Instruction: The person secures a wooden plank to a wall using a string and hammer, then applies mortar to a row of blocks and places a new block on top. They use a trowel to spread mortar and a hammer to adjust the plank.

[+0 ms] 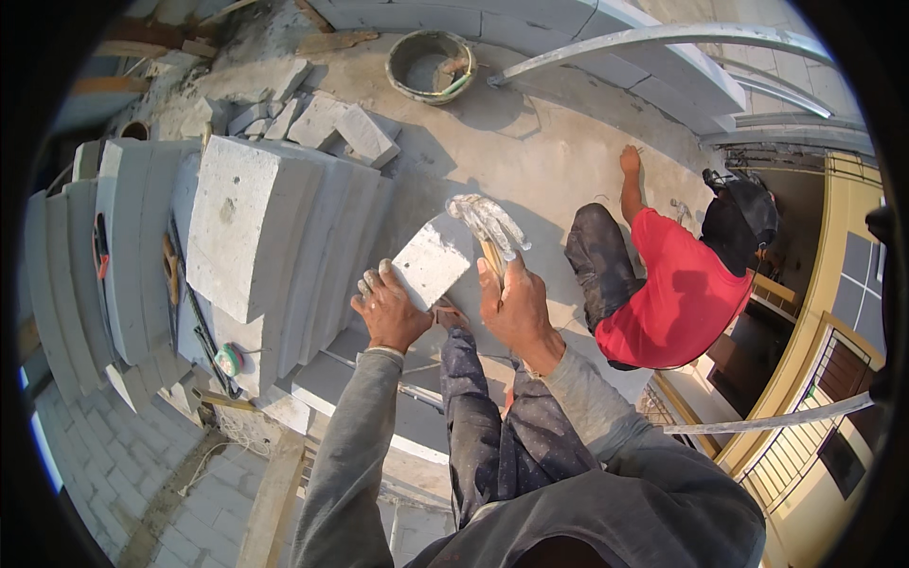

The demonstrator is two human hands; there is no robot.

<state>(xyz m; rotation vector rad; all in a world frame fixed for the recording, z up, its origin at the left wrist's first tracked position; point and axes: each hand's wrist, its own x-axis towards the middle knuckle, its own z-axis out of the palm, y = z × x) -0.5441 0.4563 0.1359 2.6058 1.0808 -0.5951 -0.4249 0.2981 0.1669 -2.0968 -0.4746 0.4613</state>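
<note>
My left hand (388, 308) grips a small cut piece of white lightweight concrete block (433, 263) by its near left edge, thumb and fingers around it. In my right hand (521, 314) is a mortar-caked trowel (487, 222), held by its wooden handle. Its blade looks toothed, though wet grey-white mortar covers most of it. The blade sits just beyond the block's far right corner; I cannot tell whether the two touch. Left of my left hand stands a stack of large white blocks (251, 222).
A co-worker in a red shirt (668, 293) crouches at the right, one arm reaching to the floor. Broken block pieces (331, 123) lie beyond the stack. A round mortar tub (431, 66) stands at the back. A tape measure (228, 360) and a handsaw (101, 246) rest among the blocks.
</note>
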